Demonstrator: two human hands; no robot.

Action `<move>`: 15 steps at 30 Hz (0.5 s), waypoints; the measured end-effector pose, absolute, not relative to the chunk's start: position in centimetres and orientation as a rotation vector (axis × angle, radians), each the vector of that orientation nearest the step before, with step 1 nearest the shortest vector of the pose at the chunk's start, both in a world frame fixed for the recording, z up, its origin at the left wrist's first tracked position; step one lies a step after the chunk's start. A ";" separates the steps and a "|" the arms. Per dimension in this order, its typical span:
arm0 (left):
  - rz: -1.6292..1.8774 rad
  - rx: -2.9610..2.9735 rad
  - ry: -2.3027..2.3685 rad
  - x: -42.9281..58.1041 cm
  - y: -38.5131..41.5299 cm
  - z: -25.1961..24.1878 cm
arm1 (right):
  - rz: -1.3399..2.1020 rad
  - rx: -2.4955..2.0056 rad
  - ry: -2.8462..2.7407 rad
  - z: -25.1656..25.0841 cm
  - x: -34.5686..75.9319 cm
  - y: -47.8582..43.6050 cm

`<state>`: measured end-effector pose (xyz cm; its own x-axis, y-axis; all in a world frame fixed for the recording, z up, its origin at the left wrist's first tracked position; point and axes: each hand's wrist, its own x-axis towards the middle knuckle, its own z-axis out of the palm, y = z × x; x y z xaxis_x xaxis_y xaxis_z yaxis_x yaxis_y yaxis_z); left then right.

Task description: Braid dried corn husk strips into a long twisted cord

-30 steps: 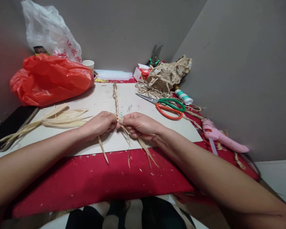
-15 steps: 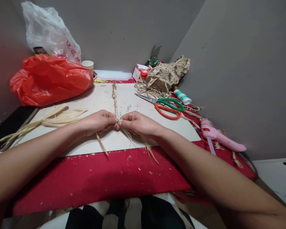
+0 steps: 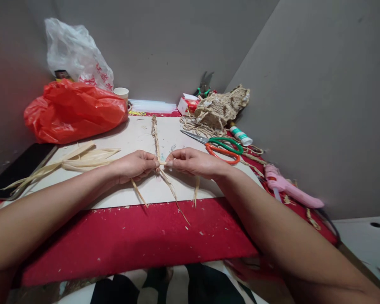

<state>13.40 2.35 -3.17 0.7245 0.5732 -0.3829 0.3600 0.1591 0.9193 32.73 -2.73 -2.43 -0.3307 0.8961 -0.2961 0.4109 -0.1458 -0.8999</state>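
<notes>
A narrow braid point(image 3: 156, 137) of pale dried strips runs away from me on the white board point(image 3: 139, 131). At its near end my left hand point(image 3: 141, 165) pinches the braid, and a loose strip hangs below the hand. My right hand point(image 3: 186, 162), a little to the right, pinches a strip that is stretched between both hands; its tail hangs beneath the palm. A third, thin strand point(image 3: 173, 192) trails from the braid's end toward the board's front edge. Wide loose husk strips point(image 3: 82, 162) lie left of my left hand.
Scissors point(image 3: 209, 141) with green and orange handles lie right of the braid. Behind them sits a woven rope piece point(image 3: 221, 107). A pink glue gun point(image 3: 291, 190) is at the right, a red bag point(image 3: 76, 112) and a dark flat device point(image 3: 19, 169) at the left.
My right hand has moved slightly right, away from my left, and a strip now spans the gap. The middle strand hangs longer and freer. The view has shifted a little.
</notes>
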 end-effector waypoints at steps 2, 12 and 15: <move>0.197 1.431 0.833 13.4 2.3 -3.3 | 1.483 -1.480 -1.720 -2.4 33.4 -2.5; 0.276 1.478 0.864 13.4 1.8 -3.8 | 1.267 -1.611 -1.969 -1.8 35.1 -1.8; 0.280 1.528 0.880 13.4 1.8 -4.0 | 0.763 -1.719 -1.961 -0.9 34.6 -1.3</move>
